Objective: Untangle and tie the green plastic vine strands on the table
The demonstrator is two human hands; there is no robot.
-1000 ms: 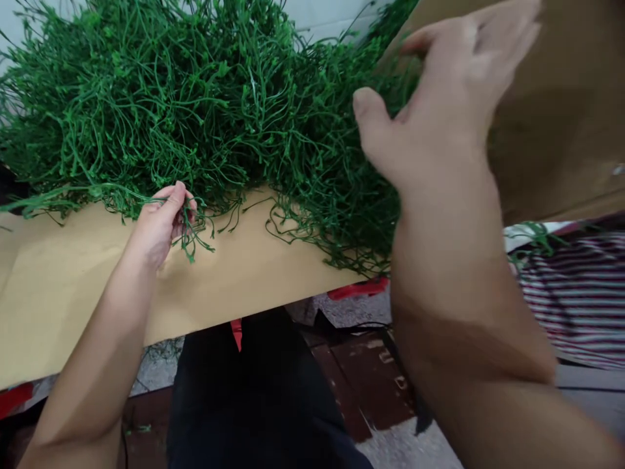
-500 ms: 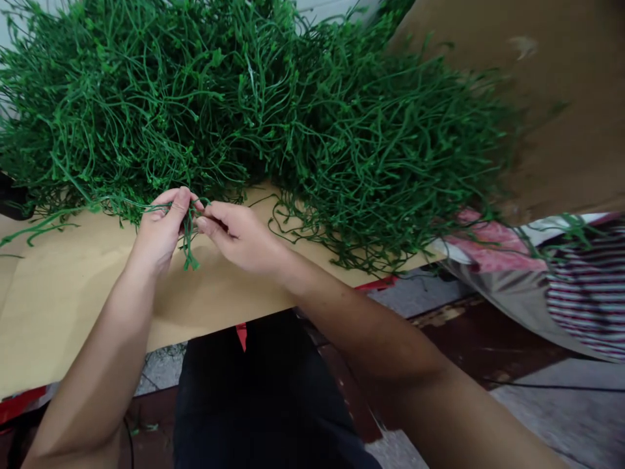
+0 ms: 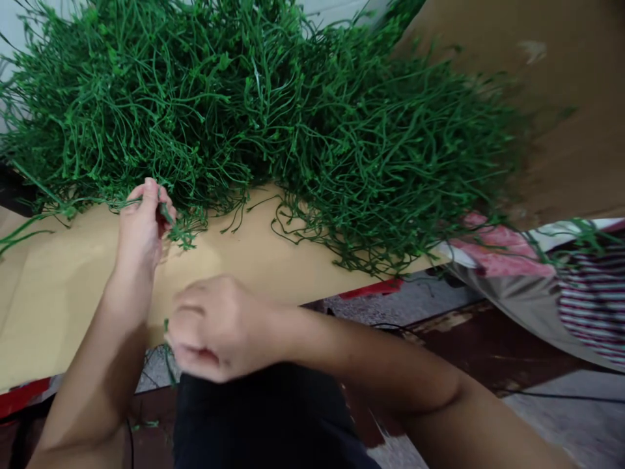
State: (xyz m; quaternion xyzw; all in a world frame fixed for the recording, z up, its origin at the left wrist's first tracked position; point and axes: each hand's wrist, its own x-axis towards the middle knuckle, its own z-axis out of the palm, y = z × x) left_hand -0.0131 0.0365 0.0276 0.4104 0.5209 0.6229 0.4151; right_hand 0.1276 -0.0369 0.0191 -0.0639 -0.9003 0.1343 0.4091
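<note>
A large tangled heap of thin green plastic stems (image 3: 273,124) lies across the back of a table covered in tan paper (image 3: 63,286). At the heap's front left edge, my left hand (image 3: 144,218) is closed round a small bunch of green sprigs (image 3: 183,231), whose tips stick out to the right of the fingers. Blurred by motion, my right hand (image 3: 217,329) is curled over the table's front edge, with bits of green stem showing at its left side. What its fingers hold is too smeared to name.
Brown cardboard (image 3: 561,117) stands at the right. Below it are pink cloth (image 3: 508,251) and striped cloth (image 3: 593,299). A dark object (image 3: 14,192) sits at the left edge. My dark-clothed legs (image 3: 258,417) are under the table's front edge.
My right hand has left the sprigs and moved down toward me, to the table's front edge. My left hand has shifted slightly left, still holding the sprigs.
</note>
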